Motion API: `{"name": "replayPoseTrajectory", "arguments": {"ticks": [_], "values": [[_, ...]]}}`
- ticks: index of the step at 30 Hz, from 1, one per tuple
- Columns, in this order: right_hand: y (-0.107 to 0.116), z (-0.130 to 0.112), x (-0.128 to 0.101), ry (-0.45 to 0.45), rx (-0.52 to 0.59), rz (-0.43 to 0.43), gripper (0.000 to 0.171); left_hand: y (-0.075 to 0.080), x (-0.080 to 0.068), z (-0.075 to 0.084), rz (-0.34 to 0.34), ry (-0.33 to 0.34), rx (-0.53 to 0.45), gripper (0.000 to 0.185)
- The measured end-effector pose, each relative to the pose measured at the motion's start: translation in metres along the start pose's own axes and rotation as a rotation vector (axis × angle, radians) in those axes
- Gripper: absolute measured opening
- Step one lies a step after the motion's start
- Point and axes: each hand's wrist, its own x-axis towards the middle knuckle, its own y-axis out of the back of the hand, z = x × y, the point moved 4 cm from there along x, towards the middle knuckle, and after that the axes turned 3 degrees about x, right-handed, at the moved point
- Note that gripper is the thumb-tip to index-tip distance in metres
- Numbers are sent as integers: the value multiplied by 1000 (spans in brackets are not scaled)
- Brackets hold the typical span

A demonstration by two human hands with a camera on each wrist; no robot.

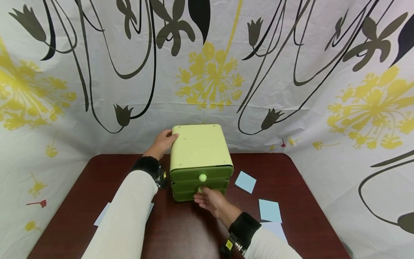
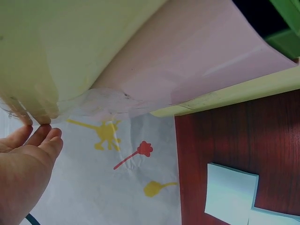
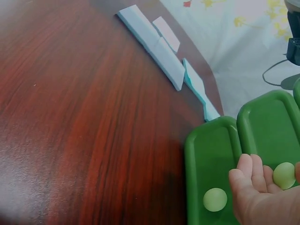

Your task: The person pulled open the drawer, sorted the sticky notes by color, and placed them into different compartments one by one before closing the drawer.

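Observation:
A small chest of drawers (image 1: 199, 145) with a pale yellow top and green drawer fronts stands on the table. Its fronts carry round light-green knobs. My left hand (image 1: 162, 143) rests at the chest's far left edge, thumb over the top. In the left wrist view, that hand's fingertips (image 2: 55, 136) touch the side panel, near clear tape. My right hand (image 1: 211, 202) pinches the middle drawer's knob (image 3: 284, 176). The lowest drawer's knob (image 3: 215, 199) is beside those fingers in the right wrist view. The top drawer's knob (image 1: 202, 177) shows above the right hand.
Right of the chest lie a blue sticky-note pad (image 1: 245, 182), another blue pad (image 1: 270, 210) and a lavender pad (image 1: 275, 231). More pads (image 1: 101, 215) sit partly under the left arm. A patterned curtain (image 1: 213, 118) hangs behind the dark red-brown table (image 1: 181, 233).

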Motion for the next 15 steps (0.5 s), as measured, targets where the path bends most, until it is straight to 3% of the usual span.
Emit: {"name": "replayPoseTrajectory", "arguments": {"ticks": [7, 15], "values": [[3, 2, -7, 15, -33, -10, 48, 0, 1, 3, -43, 31, -21, 65], [3, 6, -15, 10, -33, -2, 44, -1, -2, 4, -38, 9, -22, 64]]}}
